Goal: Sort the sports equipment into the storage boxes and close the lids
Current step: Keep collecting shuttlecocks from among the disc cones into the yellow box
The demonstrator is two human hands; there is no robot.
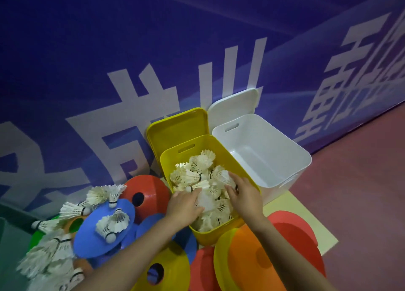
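Observation:
A yellow storage box (166,161) stands on the floor, holding several white shuttlecocks (192,170). Both my hands reach into it. My left hand (184,205) lies on the shuttlecocks at the near left, fingers extended over them. My right hand (243,190) rests at the box's right rim, its fingertips touching a shuttlecock. Its yellow lid (175,126) leans against the wall behind. To the right, a white storage box (291,150) stands with nothing inside, its white lid (234,103) upright behind it. More shuttlecocks (111,222) lie at the left on coloured disc cones.
Disc cones surround the yellow box: blue (92,236), red (149,187), yellow (171,266) and orange (258,260). A purple wall with white lettering (230,71) runs behind the boxes. Reddish floor (361,181) lies at the right.

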